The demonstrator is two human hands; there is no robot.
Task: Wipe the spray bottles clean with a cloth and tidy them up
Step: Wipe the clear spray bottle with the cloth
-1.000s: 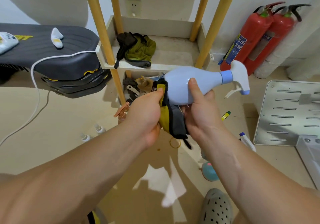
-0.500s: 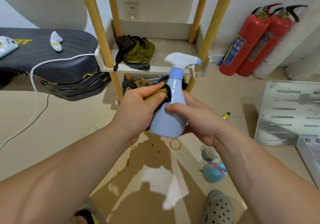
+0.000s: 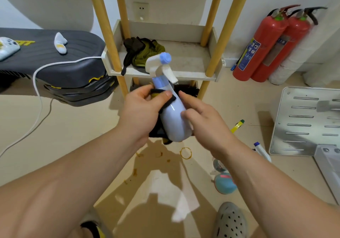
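A pale blue spray bottle [image 3: 173, 116] with a white trigger head stands nearly upright in mid-air, tilted a little to the left. My left hand [image 3: 141, 111] presses a black and yellow cloth [image 3: 161, 95] against the bottle's neck and left side. My right hand [image 3: 204, 120] grips the bottle's lower right side, the index finger stretched toward the neck. More of the cloth hangs dark under the bottle's base. Another spray bottle [image 3: 262, 150] lies on the floor at the right, partly hidden by my right arm.
A wooden shelf rack [image 3: 165, 73] with yellow posts stands just behind the bottle, olive and black rags on its tray. Two red fire extinguishers [image 3: 266, 46] lean at the right wall. A metal plate [image 3: 303, 122], a teal round object [image 3: 225, 183] and a grey padded bench [image 3: 55, 61] surround me.
The bottle went from lying sideways with its nozzle to the right to standing upright. The cloth hand has slid up to the neck, and the trigger head now faces toward me.
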